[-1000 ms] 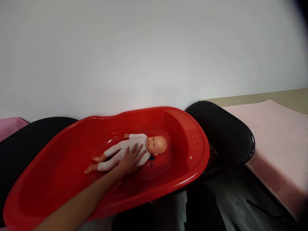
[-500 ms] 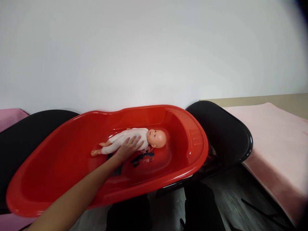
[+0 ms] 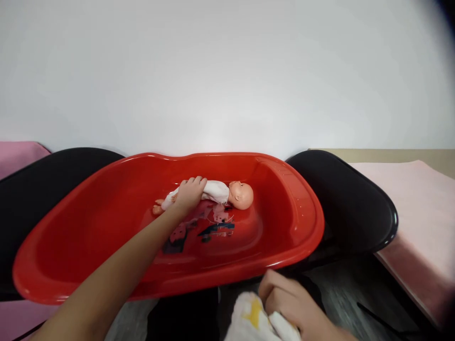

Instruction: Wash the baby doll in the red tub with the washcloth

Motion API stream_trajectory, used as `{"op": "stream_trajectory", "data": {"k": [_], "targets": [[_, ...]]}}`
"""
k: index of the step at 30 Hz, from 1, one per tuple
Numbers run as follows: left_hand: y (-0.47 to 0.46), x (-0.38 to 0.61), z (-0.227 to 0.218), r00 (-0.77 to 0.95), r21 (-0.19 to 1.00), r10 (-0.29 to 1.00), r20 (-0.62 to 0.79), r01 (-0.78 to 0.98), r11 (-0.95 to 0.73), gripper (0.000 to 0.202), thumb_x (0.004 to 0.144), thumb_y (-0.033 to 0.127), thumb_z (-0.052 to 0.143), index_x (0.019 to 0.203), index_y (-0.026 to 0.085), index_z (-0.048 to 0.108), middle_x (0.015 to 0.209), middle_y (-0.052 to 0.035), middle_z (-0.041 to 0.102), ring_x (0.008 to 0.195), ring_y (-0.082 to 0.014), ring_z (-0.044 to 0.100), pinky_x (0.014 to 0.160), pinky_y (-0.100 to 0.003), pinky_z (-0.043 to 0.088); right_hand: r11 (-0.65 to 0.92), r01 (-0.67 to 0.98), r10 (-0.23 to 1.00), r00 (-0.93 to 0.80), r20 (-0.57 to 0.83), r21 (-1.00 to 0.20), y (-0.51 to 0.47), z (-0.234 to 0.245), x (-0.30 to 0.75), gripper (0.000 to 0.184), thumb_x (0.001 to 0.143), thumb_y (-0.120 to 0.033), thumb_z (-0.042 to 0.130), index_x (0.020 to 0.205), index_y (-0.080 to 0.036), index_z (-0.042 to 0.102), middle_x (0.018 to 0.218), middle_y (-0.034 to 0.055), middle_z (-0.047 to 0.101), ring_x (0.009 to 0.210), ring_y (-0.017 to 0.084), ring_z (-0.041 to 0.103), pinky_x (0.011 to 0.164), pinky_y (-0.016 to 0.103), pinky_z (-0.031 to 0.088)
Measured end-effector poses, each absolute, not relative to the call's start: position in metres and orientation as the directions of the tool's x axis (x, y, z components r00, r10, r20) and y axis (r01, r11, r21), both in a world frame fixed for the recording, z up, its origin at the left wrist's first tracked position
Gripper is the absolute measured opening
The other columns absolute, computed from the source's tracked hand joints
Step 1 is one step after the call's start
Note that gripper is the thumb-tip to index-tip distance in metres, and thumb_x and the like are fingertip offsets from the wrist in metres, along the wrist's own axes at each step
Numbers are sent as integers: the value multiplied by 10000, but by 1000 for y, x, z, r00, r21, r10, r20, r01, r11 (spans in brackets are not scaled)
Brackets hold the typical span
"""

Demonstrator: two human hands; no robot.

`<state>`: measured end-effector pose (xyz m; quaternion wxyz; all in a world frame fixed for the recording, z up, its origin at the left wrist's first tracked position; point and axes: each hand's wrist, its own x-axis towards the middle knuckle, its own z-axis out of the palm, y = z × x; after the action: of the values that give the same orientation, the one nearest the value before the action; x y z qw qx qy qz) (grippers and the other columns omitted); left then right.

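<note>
A baby doll [image 3: 227,192] in a white suit lies on its side inside a red plastic tub [image 3: 106,222], head to the right. My left hand [image 3: 189,193] reaches into the tub and is curled over the doll's hips and torso, gripping it. My right hand [image 3: 289,303] is at the bottom edge in front of the tub, closed on a white cloth with a yellow patch [image 3: 250,318]. A printed picture [image 3: 209,227] shows on the tub floor beside the doll.
Black tubs stand to the left [image 3: 46,175] and right [image 3: 355,203] of the red one. A pink towel [image 3: 419,208] covers a surface at the right, and another pink cloth [image 3: 17,154] lies at far left. A white wall is behind; dark floor below.
My left hand has rolled the doll from its back onto its side, toward the tub's far wall, uncovering the printed picture. My right hand has come into view holding the cloth.
</note>
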<state>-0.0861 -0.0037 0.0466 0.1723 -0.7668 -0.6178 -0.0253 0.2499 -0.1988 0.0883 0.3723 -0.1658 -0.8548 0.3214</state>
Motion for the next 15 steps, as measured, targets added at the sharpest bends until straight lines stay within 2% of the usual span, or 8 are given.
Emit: {"op": "stream_trajectory", "data": {"k": [2, 3, 5, 7, 9, 11, 13, 15], "targets": [[0, -87, 43, 211, -212, 931, 298, 966, -150, 279, 1036, 221, 521, 1272, 137, 643, 1264, -188, 685, 1134, -348, 631, 893, -454, 476, 873, 173, 426, -727, 539, -456, -165, 120, 225, 179, 1053, -202, 500, 881, -201, 551, 894, 44, 626, 762, 138, 515, 661, 275, 422], [1, -87, 43, 202, -205, 927, 315, 968, -142, 277, 1043, 212, 500, 1268, 136, 644, 1256, -187, 684, 1138, -346, 626, 898, -454, 472, 932, 210, 342, -780, 524, -295, -145, 127, 208, 147, 1026, -137, 486, 947, -198, 593, 950, 57, 653, 813, 164, 518, 713, 312, 426], [3, -87, 43, 194, -199, 923, 333, 971, -132, 272, 1051, 191, 468, 1247, 141, 649, 1230, -181, 689, 1128, -339, 622, 898, -454, 469, 988, 156, 134, -909, 394, 23, -101, 123, 170, 170, 1054, -156, 487, 1027, -200, 650, 1102, 85, 691, 963, 208, 561, 818, 365, 457], [6, -86, 45, 199, -206, 920, 337, 969, -134, 262, 1048, 190, 471, 1226, 144, 656, 1208, -173, 694, 1110, -338, 621, 885, -456, 471, 965, -35, -92, -974, 208, 260, -53, 97, 129, 234, 1068, -150, 461, 1043, -192, 689, 1167, 96, 702, 1053, 236, 589, 875, 406, 477], [10, -87, 46, 199, -215, 922, 333, 968, -132, 265, 1038, 198, 496, 1239, 143, 660, 1216, -173, 697, 1111, -341, 623, 878, -459, 478, 894, -283, -298, -954, -12, 348, -8, 61, 90, 301, 1048, -92, 447, 1013, -197, 727, 1151, 78, 728, 1095, 240, 616, 924, 416, 488], [12, -91, 44, 208, -230, 923, 323, 963, -137, 316, 1033, 193, 499, 1304, 137, 651, 1289, -186, 687, 1151, -345, 621, 896, -464, 484, 880, -325, -312, -945, -95, 347, 29, 27, 60, 299, 1016, -50, 490, 1087, -189, 745, 1217, 78, 741, 1159, 220, 616, 1030, 390, 468], [12, -101, 41, 248, -247, 916, 315, 953, -173, 414, 1044, 178, 448, 1424, 135, 608, 1437, -204, 632, 1239, -352, 602, 951, -477, 480, 901, -231, -205, -973, -109, 367, 55, 3, 41, 333, 992, 2, 473, 1177, -115, 724, 1312, 102, 716, 1213, 206, 597, 1103, 381, 427], [10, -115, 37, 293, -238, 905, 307, 945, -225, 506, 1069, 213, 391, 1553, 150, 521, 1587, -207, 527, 1349, -365, 552, 1026, -500, 457, 913, -139, -103, -988, -113, 384, 70, -9, 35, 357, 992, 25, 407, 1193, -43, 694, 1309, 128, 702, 1213, 196, 585, 1123, 391, 408]]}}
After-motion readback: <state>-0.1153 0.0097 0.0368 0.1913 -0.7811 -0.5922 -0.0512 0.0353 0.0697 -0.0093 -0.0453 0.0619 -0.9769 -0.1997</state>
